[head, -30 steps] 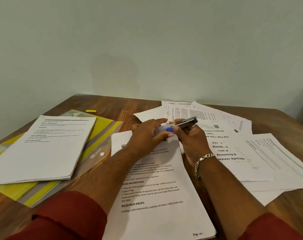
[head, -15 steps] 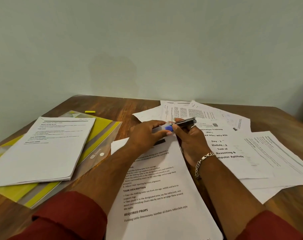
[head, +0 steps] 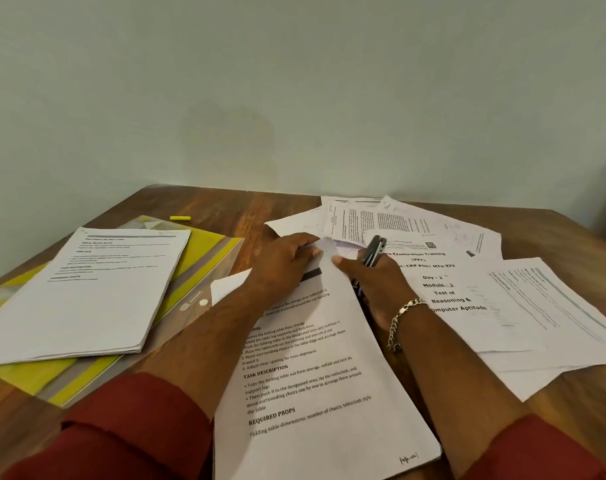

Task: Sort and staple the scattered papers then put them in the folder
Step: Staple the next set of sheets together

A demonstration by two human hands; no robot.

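A thick sheaf of printed papers (head: 315, 386) lies in front of me on the wooden table. My left hand (head: 282, 261) rests on its top end, fingertips pressing the upper corner. My right hand (head: 374, 275) grips a dark metal stapler (head: 373, 250), tilted up and away from the corner, while its thumb touches the paper edge. A stapled stack (head: 83, 292) sits on the yellow and clear folder (head: 204, 251) at the left. Loose sheets (head: 468, 282) are scattered at the right.
A small yellow object (head: 180, 218) lies on the table beyond the folder. The table (head: 568, 410) ends at a pale wall behind. My red sleeves fill the lower corners of the view.
The stapler has come off the sheaf's top corner and swung upright to the right in my right hand. My left hand stayed on the corner. The sheaf slid slightly.
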